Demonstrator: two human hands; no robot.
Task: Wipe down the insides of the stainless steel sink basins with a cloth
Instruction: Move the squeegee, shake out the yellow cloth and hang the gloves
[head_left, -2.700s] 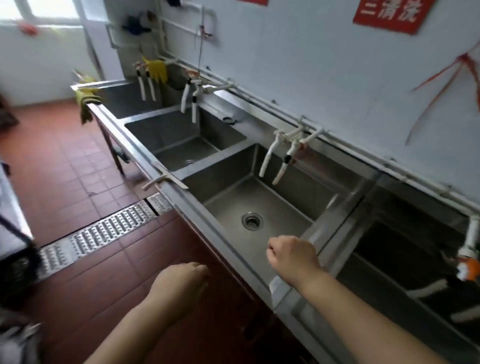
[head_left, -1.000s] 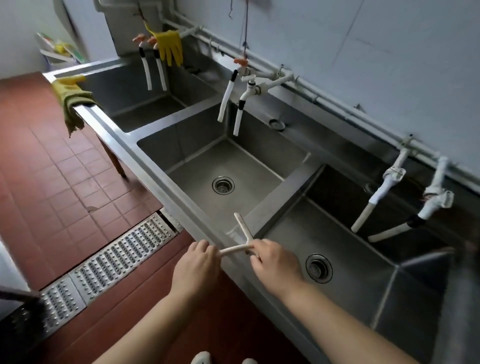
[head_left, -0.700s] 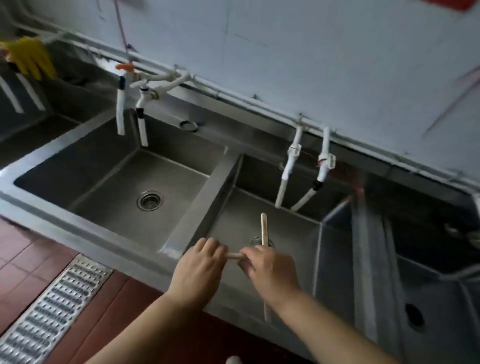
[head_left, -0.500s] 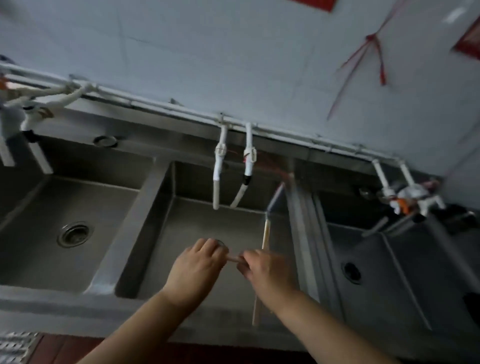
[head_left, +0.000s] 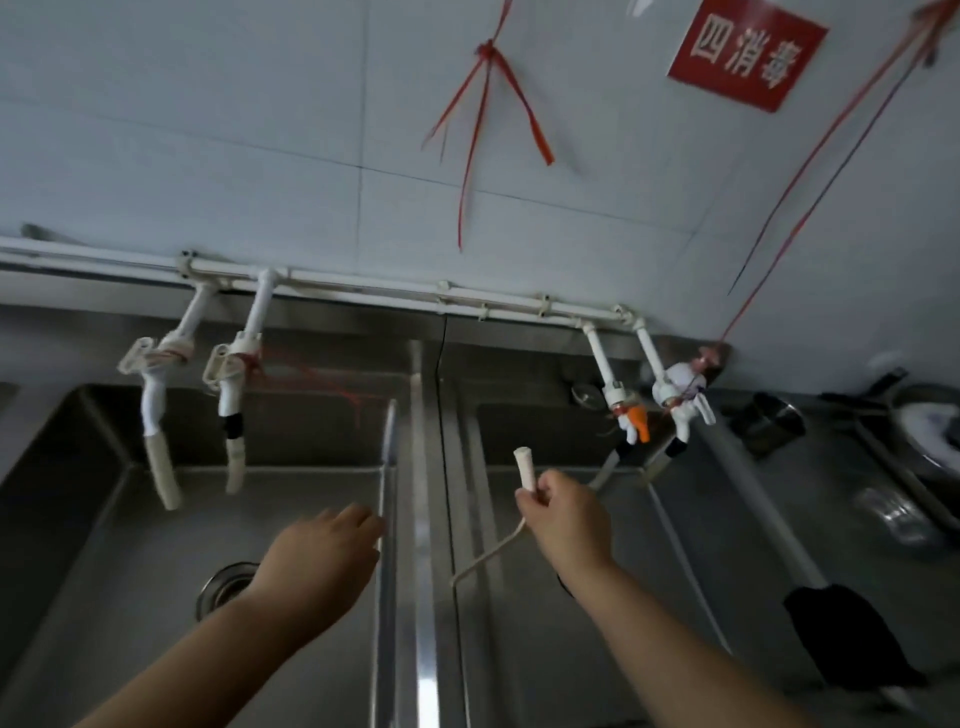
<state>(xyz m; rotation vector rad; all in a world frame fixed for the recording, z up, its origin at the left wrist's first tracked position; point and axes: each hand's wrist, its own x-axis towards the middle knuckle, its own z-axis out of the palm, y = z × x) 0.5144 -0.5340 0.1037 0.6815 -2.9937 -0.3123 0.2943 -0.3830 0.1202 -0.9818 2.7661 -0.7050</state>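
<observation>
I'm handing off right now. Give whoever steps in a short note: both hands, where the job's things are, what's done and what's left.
Right hand holds a pale bent tube in its grip, over the right basin.
Left hand is open and holds nothing, over the left basin near the divider.
A dark cloth lies on the steel to the right of the right basin, untouched.
No wiping shows as done. Left: free the right hand, take a cloth, wipe both basins.

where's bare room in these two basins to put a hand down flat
Left basin: bare floor between the drain and the back wall, below the hoses; left hand hovers at its right edge. Right basin: floor behind the right hand, which grips a pale hose. Crowded: under the right taps, and the counter by the black cloth.
</observation>
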